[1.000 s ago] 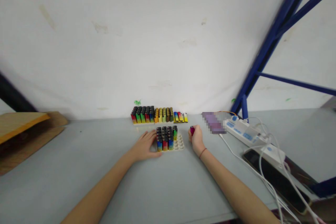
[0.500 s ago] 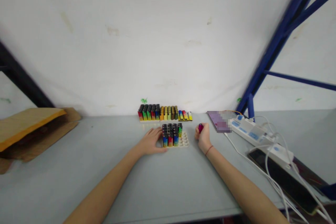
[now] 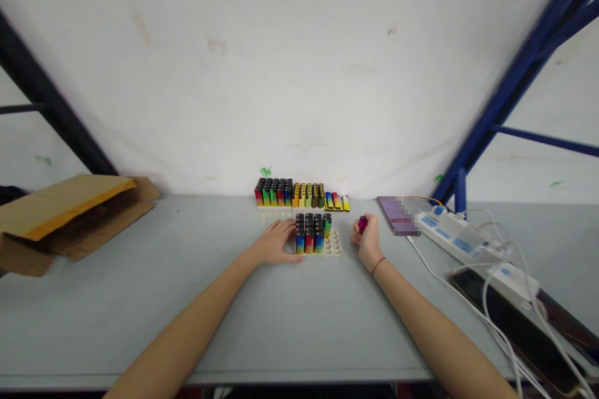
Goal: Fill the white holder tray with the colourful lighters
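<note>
A grey table (image 3: 290, 324) is bearing both hands: the left hand (image 3: 274, 243), fingers spread flat, is touching a lighter tray (image 3: 333, 246); the right hand (image 3: 368, 240) is gripping a magenta lighter (image 3: 362, 223). Beyond, a lighter row (image 3: 299, 194) is lining the white wall (image 3: 299, 75), with a cardboard box (image 3: 65, 215) lying left and a power strip (image 3: 461, 240) sitting right beside blue shelving (image 3: 510, 93).

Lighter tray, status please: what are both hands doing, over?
Left hand flat against lighter tray, holding nothing. Right hand gripping magenta lighter beside tray. Right-side tray holes empty, nothing blocking.

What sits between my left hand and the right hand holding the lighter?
In the head view, the tray of upright lighters lies between left hand and right hand.
</note>
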`<state>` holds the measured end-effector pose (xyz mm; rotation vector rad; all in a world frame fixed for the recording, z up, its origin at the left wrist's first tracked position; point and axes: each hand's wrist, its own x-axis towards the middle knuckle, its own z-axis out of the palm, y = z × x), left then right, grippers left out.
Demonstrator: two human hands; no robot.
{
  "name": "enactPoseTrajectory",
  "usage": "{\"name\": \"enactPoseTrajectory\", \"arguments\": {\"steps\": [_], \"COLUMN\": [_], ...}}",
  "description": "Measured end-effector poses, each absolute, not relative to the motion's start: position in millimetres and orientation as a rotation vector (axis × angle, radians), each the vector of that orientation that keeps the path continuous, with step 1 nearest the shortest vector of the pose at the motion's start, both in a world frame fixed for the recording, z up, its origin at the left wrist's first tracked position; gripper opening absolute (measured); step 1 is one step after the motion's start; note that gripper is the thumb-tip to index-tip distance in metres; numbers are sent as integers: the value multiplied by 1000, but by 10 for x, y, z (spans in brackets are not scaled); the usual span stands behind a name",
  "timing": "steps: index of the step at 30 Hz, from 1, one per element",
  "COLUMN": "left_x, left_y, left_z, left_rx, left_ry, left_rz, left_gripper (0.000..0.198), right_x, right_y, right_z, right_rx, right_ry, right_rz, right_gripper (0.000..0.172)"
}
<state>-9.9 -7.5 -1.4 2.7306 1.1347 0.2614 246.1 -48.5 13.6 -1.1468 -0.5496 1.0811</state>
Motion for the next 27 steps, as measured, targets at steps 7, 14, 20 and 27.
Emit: {"name": "enactPoseTrajectory", "arguments": {"steps": [7,14,20,27], "left_x": [-102,-108,-109,-89], "left_y": [-70,-58,-55,-84], "left_z": [-18,-30,-36,-13], "left_rx": [2732,2725,2734,2729], "left_ry": [1131,1113,1114,1126], "left_rz": [270,293,298,296], "left_gripper": [90,89,89,89], "right_x": [2457,2438,2435,2545], "right_y": [-463,-435,-535,-648], "right_z": [125,46,159,311], "right_rx": [-1151,-1221,-1137,-1189], "right_ry": [-516,-694,-1177,-1605], "right_rz": [1087,995,792,527], "right_gripper": [41,40,28,31]}}
